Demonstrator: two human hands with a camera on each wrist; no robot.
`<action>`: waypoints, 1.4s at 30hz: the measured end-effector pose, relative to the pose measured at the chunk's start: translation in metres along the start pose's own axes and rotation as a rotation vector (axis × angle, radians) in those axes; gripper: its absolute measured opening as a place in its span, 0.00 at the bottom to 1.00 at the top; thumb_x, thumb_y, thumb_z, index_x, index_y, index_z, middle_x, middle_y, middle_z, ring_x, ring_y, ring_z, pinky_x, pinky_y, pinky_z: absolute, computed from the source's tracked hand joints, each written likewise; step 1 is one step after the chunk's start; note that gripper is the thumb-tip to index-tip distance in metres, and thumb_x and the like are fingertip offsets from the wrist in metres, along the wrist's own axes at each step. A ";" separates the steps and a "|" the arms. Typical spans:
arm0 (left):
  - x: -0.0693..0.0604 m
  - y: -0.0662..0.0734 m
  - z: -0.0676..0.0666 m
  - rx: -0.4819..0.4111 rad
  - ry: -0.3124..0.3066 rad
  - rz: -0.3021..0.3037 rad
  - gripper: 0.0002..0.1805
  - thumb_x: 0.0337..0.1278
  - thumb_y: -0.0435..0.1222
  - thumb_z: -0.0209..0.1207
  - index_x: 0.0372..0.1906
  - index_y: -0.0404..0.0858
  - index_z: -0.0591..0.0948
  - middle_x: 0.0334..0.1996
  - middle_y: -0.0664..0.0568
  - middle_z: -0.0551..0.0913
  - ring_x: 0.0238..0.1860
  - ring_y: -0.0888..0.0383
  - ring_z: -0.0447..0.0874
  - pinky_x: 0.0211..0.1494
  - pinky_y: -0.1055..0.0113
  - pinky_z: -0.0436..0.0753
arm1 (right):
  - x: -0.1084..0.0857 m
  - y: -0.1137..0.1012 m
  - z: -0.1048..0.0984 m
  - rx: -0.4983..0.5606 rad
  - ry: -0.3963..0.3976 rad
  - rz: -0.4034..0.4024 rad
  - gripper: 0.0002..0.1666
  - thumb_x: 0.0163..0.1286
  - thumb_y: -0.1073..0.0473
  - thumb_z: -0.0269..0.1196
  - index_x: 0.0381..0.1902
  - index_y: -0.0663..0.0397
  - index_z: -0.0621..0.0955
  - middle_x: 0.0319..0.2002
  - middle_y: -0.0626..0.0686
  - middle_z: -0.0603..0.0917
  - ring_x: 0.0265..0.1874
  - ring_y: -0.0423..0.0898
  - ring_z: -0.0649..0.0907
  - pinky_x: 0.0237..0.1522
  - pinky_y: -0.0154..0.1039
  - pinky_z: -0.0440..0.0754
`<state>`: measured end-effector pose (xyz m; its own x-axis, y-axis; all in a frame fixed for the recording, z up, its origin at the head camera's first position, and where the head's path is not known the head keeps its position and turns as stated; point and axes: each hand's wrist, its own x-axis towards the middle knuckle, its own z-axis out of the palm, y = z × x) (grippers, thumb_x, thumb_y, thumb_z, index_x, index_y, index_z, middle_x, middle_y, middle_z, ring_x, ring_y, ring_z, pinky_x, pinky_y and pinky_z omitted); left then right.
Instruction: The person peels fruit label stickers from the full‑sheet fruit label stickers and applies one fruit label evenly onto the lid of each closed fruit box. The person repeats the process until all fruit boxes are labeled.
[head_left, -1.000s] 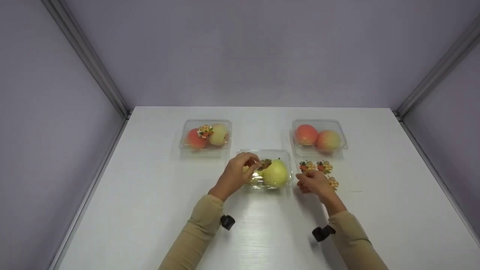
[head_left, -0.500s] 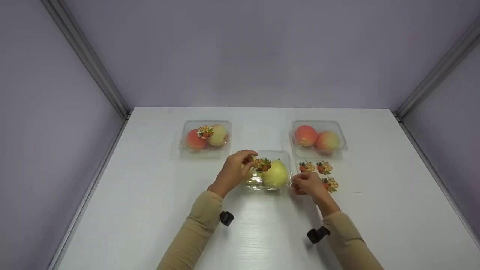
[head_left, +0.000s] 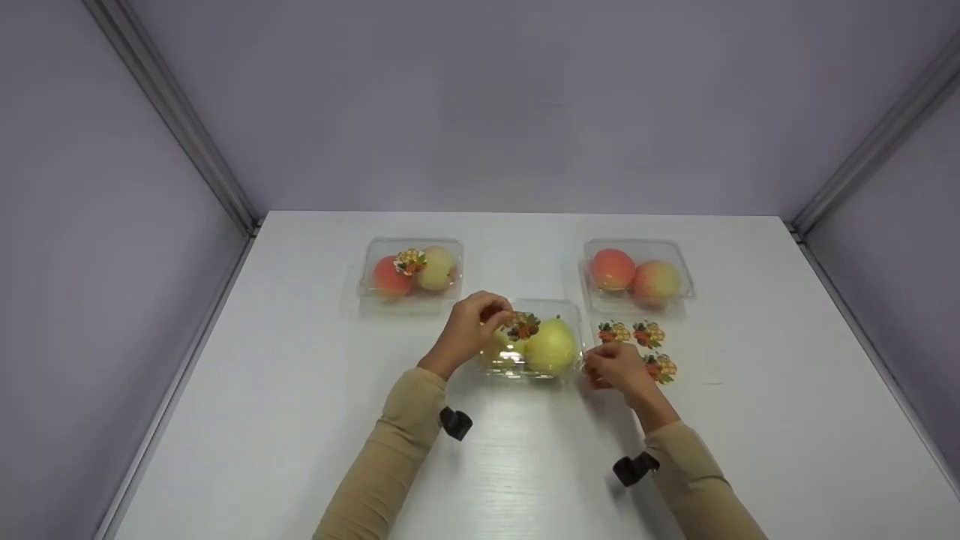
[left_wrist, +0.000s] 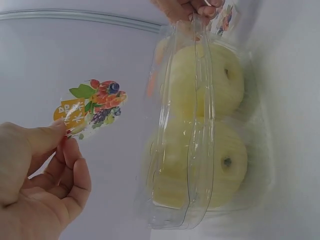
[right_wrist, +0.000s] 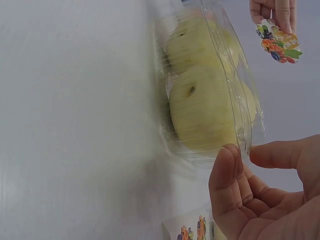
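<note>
My left hand (head_left: 471, 328) pinches a fruit-print sticker (left_wrist: 97, 106) by its edge between thumb and forefinger. That sticker hangs over the lid of a clear plastic clamshell box (head_left: 541, 307), apart from it in the left wrist view. Inside the shut box lie two yellow-green pears (head_left: 551, 347). At the box's right side, my right hand (head_left: 616, 367) pinches its rim between thumb and fingers, as the right wrist view shows (right_wrist: 260, 185). Part of the left pear is hidden behind my left hand in the head view.
Beside my right hand lies a sheet with several fruit stickers (head_left: 649, 334), partly covered by the hand. Two more clear boxes stand behind: the left box (head_left: 375, 253) has a sticker on its lid; the right box (head_left: 637, 246) shows two reddish fruits and no sticker.
My right hand has moved left from the sticker sheet to the box's rim. The sticker in my left hand has turned to show its face and shifted slightly left.
</note>
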<state>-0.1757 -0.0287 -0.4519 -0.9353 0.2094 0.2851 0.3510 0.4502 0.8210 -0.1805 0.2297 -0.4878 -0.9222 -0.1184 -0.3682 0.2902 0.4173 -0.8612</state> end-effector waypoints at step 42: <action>0.037 0.002 0.005 -0.007 -0.308 -0.224 0.10 0.66 0.32 0.54 0.44 0.29 0.81 0.43 0.38 0.84 0.40 0.58 0.79 0.45 0.71 0.78 | 0.001 0.000 -0.007 0.025 -0.043 0.026 0.16 0.69 0.68 0.53 0.46 0.78 0.78 0.21 0.45 0.80 0.21 0.36 0.80 0.26 0.31 0.82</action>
<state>-0.2095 -0.0155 -0.4427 -0.9316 0.3580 -0.0626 0.1383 0.5086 0.8498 -0.1826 0.2355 -0.4857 -0.9026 -0.1468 -0.4047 0.3205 0.3985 -0.8593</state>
